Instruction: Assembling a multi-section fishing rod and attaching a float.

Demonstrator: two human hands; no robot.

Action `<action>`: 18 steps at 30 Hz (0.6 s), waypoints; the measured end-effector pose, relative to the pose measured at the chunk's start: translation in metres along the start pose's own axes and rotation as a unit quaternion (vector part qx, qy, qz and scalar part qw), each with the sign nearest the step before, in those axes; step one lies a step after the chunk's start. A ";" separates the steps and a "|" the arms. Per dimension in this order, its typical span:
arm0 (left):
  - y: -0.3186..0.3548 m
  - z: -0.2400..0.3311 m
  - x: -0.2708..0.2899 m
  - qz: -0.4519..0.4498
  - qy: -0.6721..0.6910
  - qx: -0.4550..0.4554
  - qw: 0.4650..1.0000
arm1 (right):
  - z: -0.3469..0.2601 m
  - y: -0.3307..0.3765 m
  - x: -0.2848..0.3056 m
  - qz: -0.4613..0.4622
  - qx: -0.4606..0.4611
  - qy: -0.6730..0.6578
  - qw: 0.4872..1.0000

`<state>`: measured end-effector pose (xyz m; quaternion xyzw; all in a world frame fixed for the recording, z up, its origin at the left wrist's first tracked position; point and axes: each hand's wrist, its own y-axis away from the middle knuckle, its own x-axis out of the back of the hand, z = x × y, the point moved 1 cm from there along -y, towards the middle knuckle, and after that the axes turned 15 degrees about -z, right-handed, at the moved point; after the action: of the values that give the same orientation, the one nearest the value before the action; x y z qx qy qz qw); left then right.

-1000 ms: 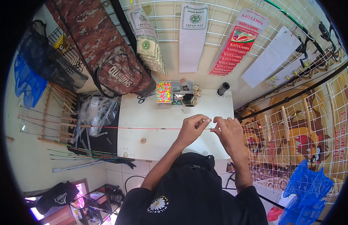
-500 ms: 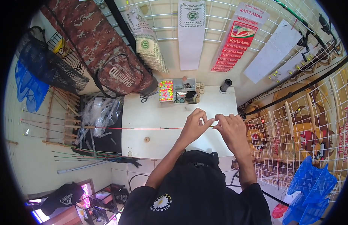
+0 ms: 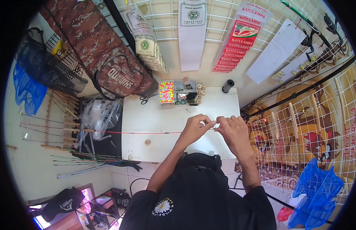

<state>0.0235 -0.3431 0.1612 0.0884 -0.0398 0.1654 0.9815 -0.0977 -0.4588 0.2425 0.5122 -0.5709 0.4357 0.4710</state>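
Between the two sets of fingertips: the near end of a thin red rod is sitting, right where both hands are meeting above the white table.
Rod's long axis: it is running almost level, stretching away to the person's left from the fingers, past the table edge and out over the bundle of clear plastic.
Left hand: its fingers are pinching together on the rod's end, thumb against forefinger.
Right hand: its fingers are curling in toward the same spot, tips pressed close; whether they are gripping the rod itself or something tiny at its tip is too small to tell.
Nearer hand: both are touching at the rod's end; the left one is lying along the shaft.
Beyond the fingers: a compartment box of coloured beads is standing well apart.
Below-left of the fingers: a small round disc is lying just beneath the rod.
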 end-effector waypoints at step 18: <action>-0.005 -0.015 -0.006 0.016 -0.004 -0.102 0.995 | 0.000 0.003 -0.004 -0.004 0.002 -0.006 1.000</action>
<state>0.0197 -0.3465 0.1456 -0.0120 -0.0614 0.1762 0.9824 -0.1001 -0.4575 0.2384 0.5181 -0.5706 0.4322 0.4682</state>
